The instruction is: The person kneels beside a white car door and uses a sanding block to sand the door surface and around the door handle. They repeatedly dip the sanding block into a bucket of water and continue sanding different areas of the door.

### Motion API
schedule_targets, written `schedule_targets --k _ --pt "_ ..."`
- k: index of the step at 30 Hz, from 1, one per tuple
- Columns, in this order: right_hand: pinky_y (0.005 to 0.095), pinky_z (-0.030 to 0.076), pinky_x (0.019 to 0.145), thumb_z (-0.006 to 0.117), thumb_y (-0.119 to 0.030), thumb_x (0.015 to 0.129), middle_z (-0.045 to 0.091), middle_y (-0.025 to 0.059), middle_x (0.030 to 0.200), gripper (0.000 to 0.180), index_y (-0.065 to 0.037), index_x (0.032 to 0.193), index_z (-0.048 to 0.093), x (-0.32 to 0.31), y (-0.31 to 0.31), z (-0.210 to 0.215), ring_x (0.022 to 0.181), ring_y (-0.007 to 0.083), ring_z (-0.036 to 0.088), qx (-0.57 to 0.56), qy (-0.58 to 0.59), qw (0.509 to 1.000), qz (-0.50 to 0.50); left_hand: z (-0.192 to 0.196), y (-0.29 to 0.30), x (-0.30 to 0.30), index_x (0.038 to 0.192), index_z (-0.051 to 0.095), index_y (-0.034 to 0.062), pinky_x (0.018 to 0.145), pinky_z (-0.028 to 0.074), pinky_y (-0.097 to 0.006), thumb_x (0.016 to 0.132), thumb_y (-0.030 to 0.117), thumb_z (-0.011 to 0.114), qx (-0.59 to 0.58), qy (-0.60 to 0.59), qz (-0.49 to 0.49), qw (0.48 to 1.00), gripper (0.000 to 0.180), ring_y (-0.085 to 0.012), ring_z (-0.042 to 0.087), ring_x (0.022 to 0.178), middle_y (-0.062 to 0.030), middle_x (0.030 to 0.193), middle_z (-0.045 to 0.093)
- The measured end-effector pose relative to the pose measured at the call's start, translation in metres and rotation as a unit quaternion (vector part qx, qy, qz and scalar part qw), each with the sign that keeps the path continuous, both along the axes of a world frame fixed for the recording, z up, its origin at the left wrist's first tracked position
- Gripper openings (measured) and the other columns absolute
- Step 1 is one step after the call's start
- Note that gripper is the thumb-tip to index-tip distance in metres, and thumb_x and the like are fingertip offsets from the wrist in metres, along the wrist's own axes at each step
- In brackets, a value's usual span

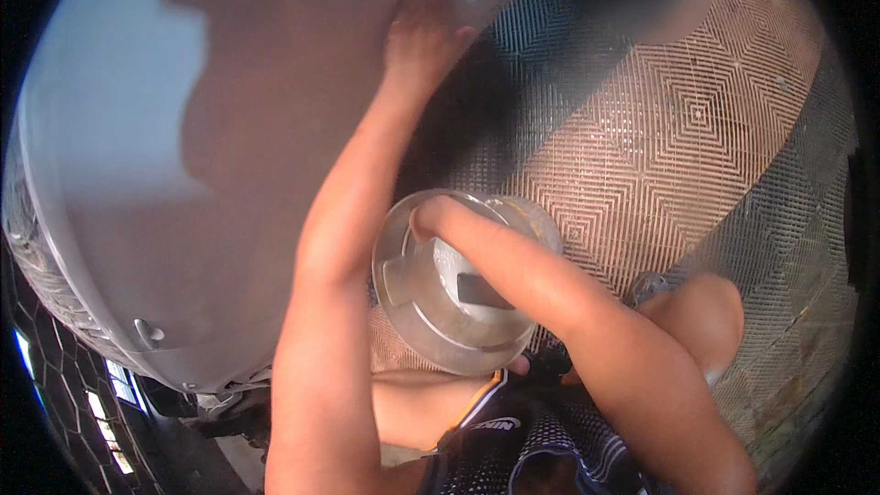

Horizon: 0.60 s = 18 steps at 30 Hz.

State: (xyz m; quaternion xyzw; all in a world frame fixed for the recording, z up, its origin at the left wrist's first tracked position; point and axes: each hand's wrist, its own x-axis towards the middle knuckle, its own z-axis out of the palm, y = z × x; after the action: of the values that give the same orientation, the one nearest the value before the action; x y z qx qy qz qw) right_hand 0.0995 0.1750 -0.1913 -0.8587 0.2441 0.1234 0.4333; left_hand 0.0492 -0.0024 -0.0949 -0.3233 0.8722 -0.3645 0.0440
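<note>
My left arm stretches up along a glossy grey car body panel (266, 82). At its far end my left hand (423, 41) lies against the panel, with the thumb held apart; the fingers are blurred, and a small dark patch shows at their tips. My right arm crosses over a translucent plastic bucket (449, 346) that stands close in front of me. Inside its rim, the wrist of my right hand (427, 219) is bent down, and the fingers are hidden. Whitish liquid and a black rectangular thing (483, 291) show in the bucket.
The car fills the left side, with a small fitting (148, 330) near its lower edge. Ribbed grid floor tiles (678, 142), light and dark, spread to the right. My bent knee (706, 316) is right of the bucket. A blurred shape sits at the upper right.
</note>
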Motion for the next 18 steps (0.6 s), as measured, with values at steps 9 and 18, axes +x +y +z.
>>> schedule_targets --k 9,18 --pt "0.0477 0.056 0.097 0.067 -0.031 0.093 0.071 0.012 0.129 0.041 -0.012 0.13 0.071 -0.027 -0.024 -0.01 0.119 0.0316 0.068 0.025 -0.026 0.998 -0.044 0.107 0.085 0.157 0.165 -0.007 0.0031 0.125 -0.016 -0.05 0.094 0.078 0.046 -0.245 0.123 0.08 0.958 0.116 -0.0399 -0.014 0.159 -0.0177 0.173 -0.012" --pt "0.0478 0.056 0.097 0.067 -0.031 0.093 0.071 0.0125 0.128 0.041 -0.012 0.129 0.071 0.005 -0.008 0.011 0.118 0.0319 0.068 0.013 -0.058 0.998 -0.004 -0.027 -0.006 -0.033 0.16 0.031 0.0007 0.13 0.011 -0.04 0.098 0.057 0.057 0.043 0.074 -0.05 0.995 0.087 -0.0289 0.015 0.16 -0.0184 0.171 0.019"
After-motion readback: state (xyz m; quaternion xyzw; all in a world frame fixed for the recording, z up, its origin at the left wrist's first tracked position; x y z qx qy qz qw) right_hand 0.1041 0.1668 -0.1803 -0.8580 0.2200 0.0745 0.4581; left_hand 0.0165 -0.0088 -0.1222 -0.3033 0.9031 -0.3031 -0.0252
